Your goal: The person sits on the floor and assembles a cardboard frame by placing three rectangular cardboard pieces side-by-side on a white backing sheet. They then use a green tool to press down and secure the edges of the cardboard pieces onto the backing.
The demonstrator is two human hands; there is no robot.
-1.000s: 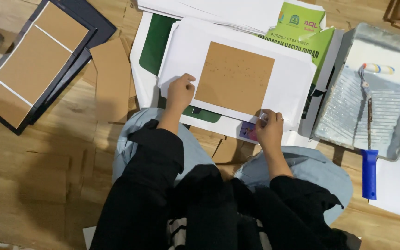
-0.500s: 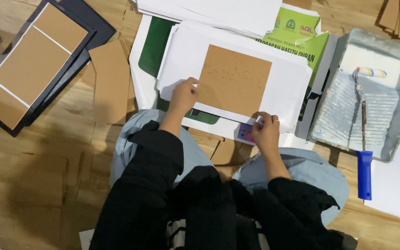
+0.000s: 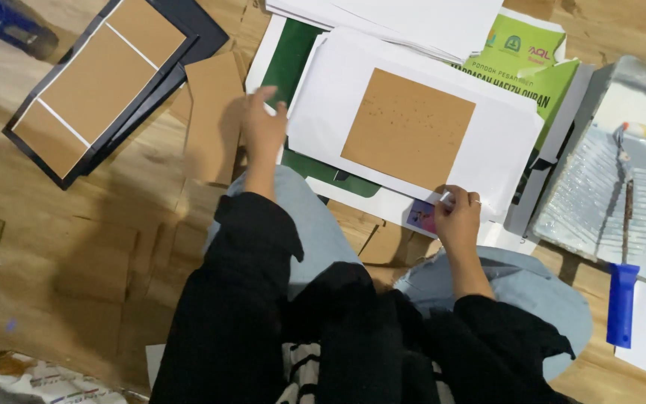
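Head view shows me seated on a wooden floor [image 3: 99,217] with a square of brown card [image 3: 408,129] lying flat on a white sheet [image 3: 502,153], near the middle of it. My right hand [image 3: 456,218] is at the sheet's near edge, fingers [image 3: 451,197] pinched narrow on that edge beside a small purple card [image 3: 422,216]. My left hand [image 3: 263,129] is at the sheet's left side, over a loose cardboard strip [image 3: 214,112]; its fingers are loosely curled and blurred, and I cannot tell whether they grip anything. A green folder [image 3: 293,60] lies under the white sheets. To my right sits a grey paint tray [image 3: 600,202] with a blue-handled roller [image 3: 622,299] resting in it. At far left lies a black frame [image 3: 106,75] holding 3 brown panels.

I judge the step in hand to be steadying the sheet that carries the brown card. To do it well, I would keep the right pinch low and flat so the paper does not buckle, press the left palm on the sheet's free corner, and keep both sleeves off the tray
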